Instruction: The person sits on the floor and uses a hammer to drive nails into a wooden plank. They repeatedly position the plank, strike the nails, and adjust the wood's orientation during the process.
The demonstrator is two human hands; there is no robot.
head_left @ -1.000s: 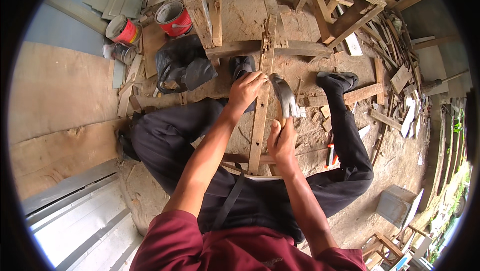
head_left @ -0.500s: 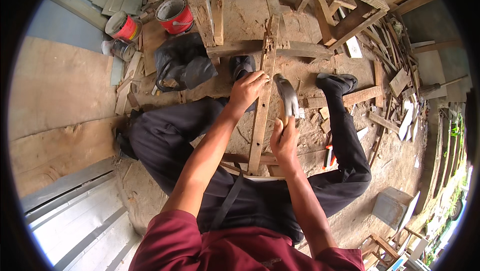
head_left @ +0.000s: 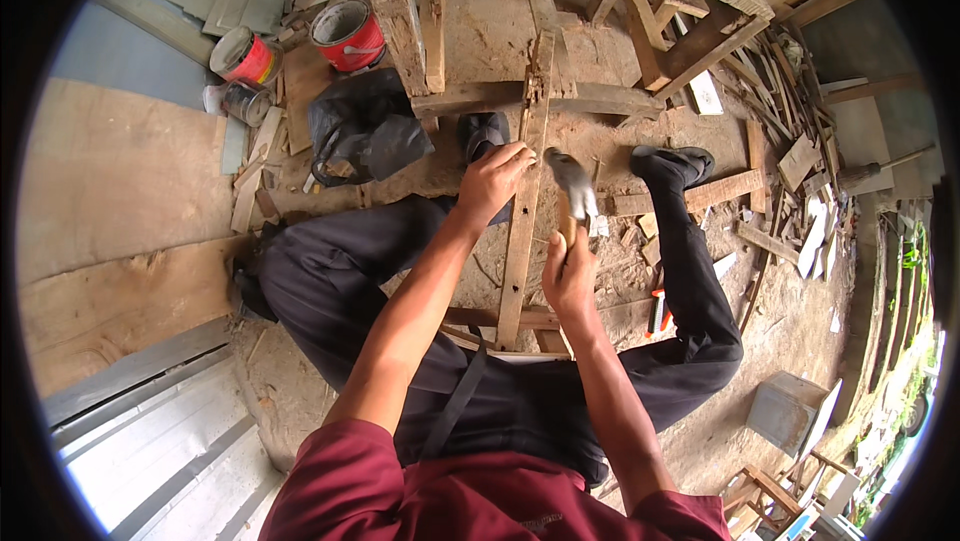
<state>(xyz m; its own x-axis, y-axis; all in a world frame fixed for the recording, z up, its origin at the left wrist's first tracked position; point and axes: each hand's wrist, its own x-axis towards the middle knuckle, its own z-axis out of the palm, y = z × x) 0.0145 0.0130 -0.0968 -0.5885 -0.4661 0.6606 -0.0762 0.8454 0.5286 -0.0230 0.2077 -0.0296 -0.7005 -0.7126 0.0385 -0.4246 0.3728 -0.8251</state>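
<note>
A long narrow wooden strip runs away from me between my legs, with small dark holes along its face. My left hand rests at its left edge, with thumb and fingertips pinched together over the wood. Whatever lies between those fingertips is too small to make out. Just right of the strip, my right hand is closed around the wooden handle of a hammer. The hammer's metal head is raised beside the left fingertips, apart from them and slightly blurred.
A wooden frame stands beyond the strip. To its left are a black plastic bag and red buckets. An orange-handled tool lies by my right leg. Wood scraps litter the right side.
The hammer head has shifted slightly down and to the right, with a small movement of my right hand. My left hand stays at the same spot on the strip.
</note>
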